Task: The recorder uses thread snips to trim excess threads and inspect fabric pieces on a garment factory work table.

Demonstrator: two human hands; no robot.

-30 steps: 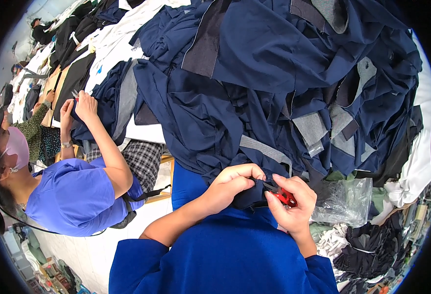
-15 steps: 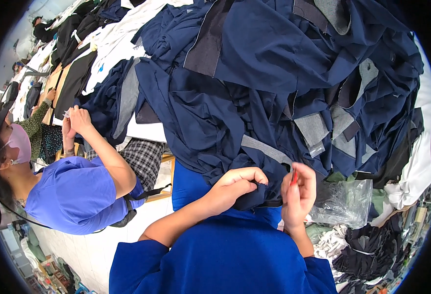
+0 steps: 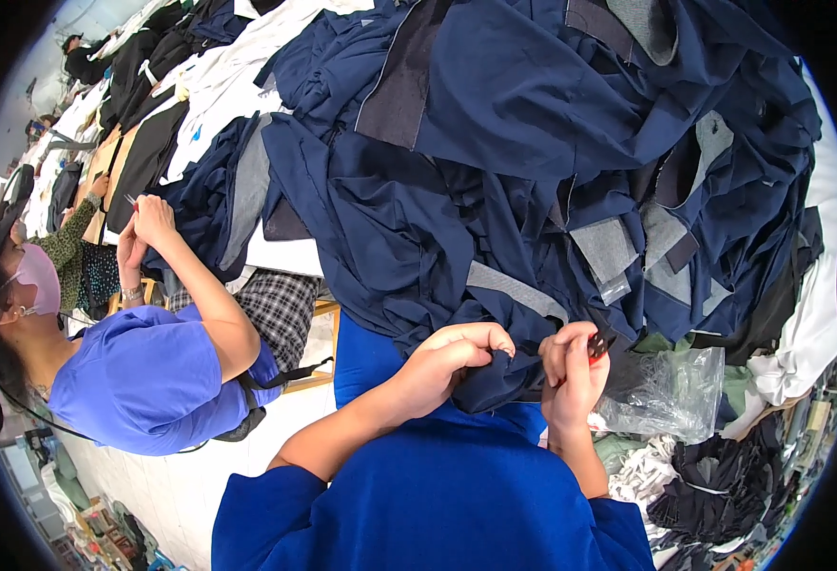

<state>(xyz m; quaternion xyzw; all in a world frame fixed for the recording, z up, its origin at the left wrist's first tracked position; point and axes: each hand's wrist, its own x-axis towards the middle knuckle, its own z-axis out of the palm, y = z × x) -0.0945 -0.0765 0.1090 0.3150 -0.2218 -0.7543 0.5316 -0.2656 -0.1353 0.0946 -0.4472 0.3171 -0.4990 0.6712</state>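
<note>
Navy-blue cloth (image 3: pixel 480 385) is bunched in front of my body, its edge pinched between the thumb and bent fingers of my left hand (image 3: pixel 442 366). Just right of it, my right hand (image 3: pixel 573 376) is closed, with a small red-and-black tool (image 3: pixel 596 348) tucked in its fingers. The tool's working end is mostly hidden. The right fingertips are close to the cloth's right side; whether they also grip it I cannot tell. The cloth runs on into a large navy garment heap (image 3: pixel 523 105) with grey and dark strips along some edges.
At my left a co-worker in a light-blue shirt (image 3: pixel 152 381) holds a small pointed tool (image 3: pixel 132 202) beside more navy cloth. A clear plastic bag (image 3: pixel 671 395) lies right of my hand. Below it are dark scraps (image 3: pixel 718 485). White cloth (image 3: pixel 228 95) stretches along the table.
My right hand has moved slightly left toward the pinched cloth and curled inward, and the red-and-black tool has turned in its fingers. The left hand has stayed nearly in place.
</note>
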